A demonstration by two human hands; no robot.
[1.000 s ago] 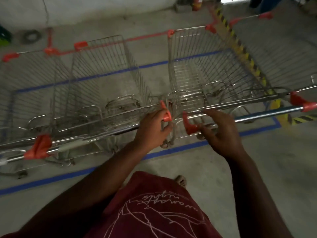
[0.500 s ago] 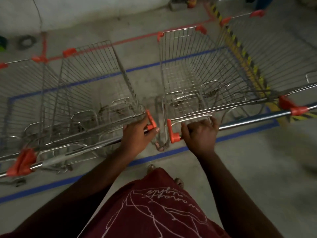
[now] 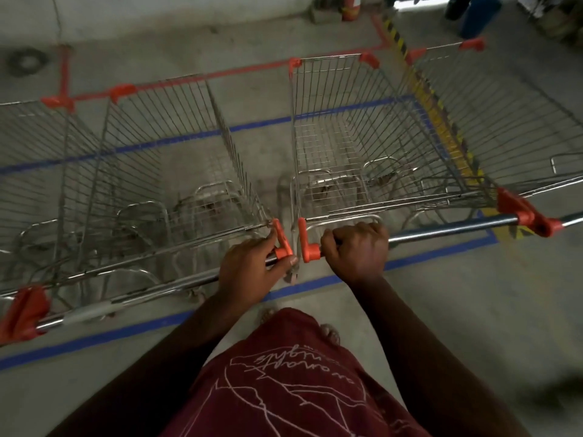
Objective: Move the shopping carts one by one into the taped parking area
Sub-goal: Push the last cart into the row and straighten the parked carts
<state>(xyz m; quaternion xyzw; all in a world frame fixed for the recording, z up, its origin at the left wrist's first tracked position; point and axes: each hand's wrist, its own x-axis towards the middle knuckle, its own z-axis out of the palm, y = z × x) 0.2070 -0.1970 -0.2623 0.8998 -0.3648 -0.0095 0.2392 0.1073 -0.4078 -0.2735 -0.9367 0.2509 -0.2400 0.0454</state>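
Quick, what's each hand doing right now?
Left hand: grips the left cart's handle.
Right hand: grips the right cart's handle.

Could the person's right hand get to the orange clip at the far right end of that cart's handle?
Probably yes. The right hand grips the bare handle bar, which runs unobstructed to the orange end clip, so it could slide along.

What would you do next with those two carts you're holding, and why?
Probably nudge the right cart slightly forward. The right hand grips its handle, the left hand the left cart's, and the handles look nearly level, close to the blue tape line.
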